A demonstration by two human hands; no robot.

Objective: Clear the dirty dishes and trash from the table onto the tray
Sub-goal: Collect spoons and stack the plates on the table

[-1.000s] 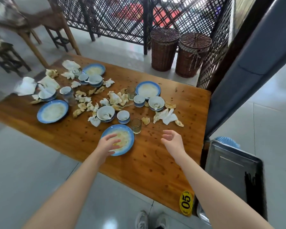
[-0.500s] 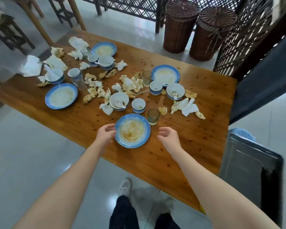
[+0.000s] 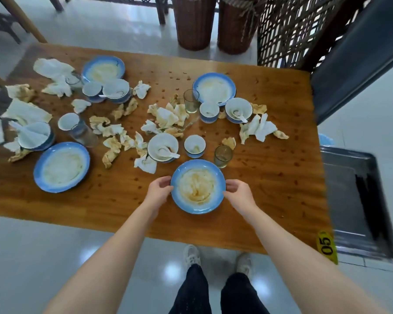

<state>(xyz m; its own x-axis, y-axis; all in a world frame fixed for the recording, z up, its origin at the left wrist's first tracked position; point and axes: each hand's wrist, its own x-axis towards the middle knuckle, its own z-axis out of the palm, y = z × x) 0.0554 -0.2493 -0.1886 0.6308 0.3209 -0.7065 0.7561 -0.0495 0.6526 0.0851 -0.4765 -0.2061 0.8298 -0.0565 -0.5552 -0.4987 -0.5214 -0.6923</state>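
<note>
A dirty blue-rimmed plate [image 3: 197, 186] lies near the front edge of the wooden table [image 3: 270, 189]. My left hand [image 3: 158, 191] grips its left rim with curled fingers, and my right hand [image 3: 237, 191] grips its right rim. Behind the plate stand a small cup [image 3: 194, 146], a glass [image 3: 223, 156] and a bowl with a spoon [image 3: 163, 147]. Several more blue plates, bowls, cups and crumpled napkins [image 3: 166, 120] are scattered across the table. The dark metal tray [image 3: 359, 200] sits low, to the right of the table.
Two wicker baskets [image 3: 194, 21] stand behind the table, next to a lattice screen [image 3: 288, 30]. A dark panel [image 3: 359, 53] leans at the far right. A yellow "05" tag [image 3: 326, 245] marks the table's front right corner. My feet show below the table edge.
The view has come closer and now looks more steeply down. Both hands have closed in onto the near plate's rim, the right hand moving left to reach it.
</note>
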